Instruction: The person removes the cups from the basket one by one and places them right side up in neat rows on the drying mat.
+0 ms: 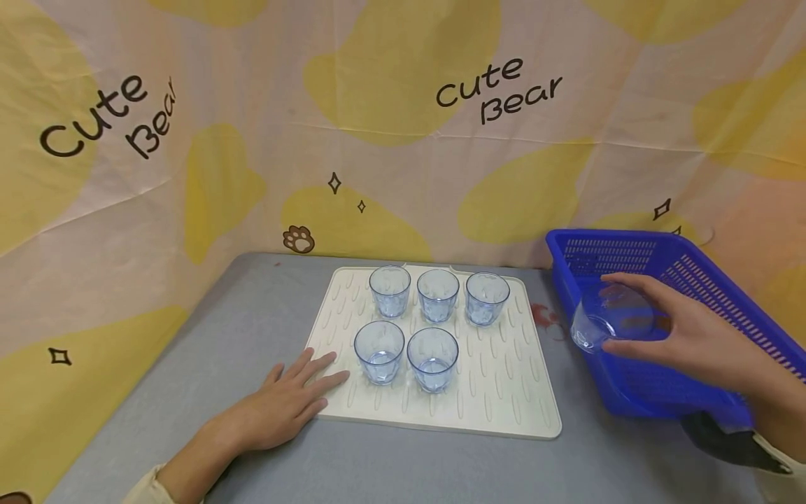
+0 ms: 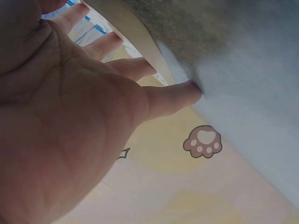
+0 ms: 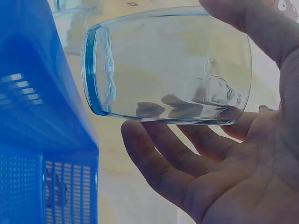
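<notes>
My right hand [image 1: 711,343] holds a clear drinking glass [image 1: 611,318] between thumb and fingers, above the left part of a blue plastic basket [image 1: 576,294]. In the right wrist view the glass [image 3: 159,70] lies sideways, its thick bluish end pointing away from the palm. My left hand [image 1: 277,413] rests with spread fingers on the left edge of a white ribbed mat [image 1: 504,392]. Bluish glasses stand upright on the mat: three in the back row, including the middle one [image 1: 437,297], and two in front, a left one [image 1: 379,353] and a right one [image 1: 432,360].
The basket, with slotted walls, stands right of the mat on a grey tabletop [image 1: 264,301]. A printed cloth [image 1: 390,161] hangs behind and to the left. A reddish mark [image 1: 544,315] shows on the table between mat and basket.
</notes>
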`<state>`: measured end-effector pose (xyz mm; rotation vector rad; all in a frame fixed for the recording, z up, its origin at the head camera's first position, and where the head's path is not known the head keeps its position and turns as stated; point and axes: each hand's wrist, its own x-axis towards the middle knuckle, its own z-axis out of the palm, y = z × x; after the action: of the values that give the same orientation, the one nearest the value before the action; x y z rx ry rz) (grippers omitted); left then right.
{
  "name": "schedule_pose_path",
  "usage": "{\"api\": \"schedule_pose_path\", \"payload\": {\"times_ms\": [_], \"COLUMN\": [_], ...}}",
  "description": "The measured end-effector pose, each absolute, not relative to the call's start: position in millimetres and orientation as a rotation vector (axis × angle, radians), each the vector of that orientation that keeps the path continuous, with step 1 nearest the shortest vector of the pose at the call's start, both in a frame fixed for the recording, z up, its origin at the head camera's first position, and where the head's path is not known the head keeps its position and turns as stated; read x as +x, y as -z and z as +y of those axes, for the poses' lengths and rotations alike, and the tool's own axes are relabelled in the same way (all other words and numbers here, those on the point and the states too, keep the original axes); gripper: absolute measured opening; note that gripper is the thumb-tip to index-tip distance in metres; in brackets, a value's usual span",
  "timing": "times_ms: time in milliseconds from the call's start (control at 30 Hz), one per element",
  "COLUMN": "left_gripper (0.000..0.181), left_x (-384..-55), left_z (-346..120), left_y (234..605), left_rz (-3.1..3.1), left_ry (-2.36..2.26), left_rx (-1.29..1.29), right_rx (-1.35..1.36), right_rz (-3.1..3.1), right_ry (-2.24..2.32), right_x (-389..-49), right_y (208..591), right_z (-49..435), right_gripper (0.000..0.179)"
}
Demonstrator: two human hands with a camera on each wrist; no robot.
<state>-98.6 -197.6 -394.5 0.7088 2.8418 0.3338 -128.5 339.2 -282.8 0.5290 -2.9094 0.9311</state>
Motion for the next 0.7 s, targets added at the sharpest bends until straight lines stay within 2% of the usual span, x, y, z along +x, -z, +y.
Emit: {"api": "schedule_pose_path", "payload": {"times_ms": [367, 700], "left_gripper": [0.048, 0.048], "left_x": [-98, -98], "left_z": [-197, -198], "left_y": [393, 394], "left_rz": [2.844, 2.843], "left_ry": [-0.351, -0.346], "left_rx": [0.722, 0.711], "right_rx": [0.463, 0.517], "right_rz": [-2.978, -2.978], "right_ry": [-0.953, -1.012], "right_x": [-119, -114], "right_y": [283, 286], "right_z": [313, 291], "right_gripper": [0.081, 0.082]}}
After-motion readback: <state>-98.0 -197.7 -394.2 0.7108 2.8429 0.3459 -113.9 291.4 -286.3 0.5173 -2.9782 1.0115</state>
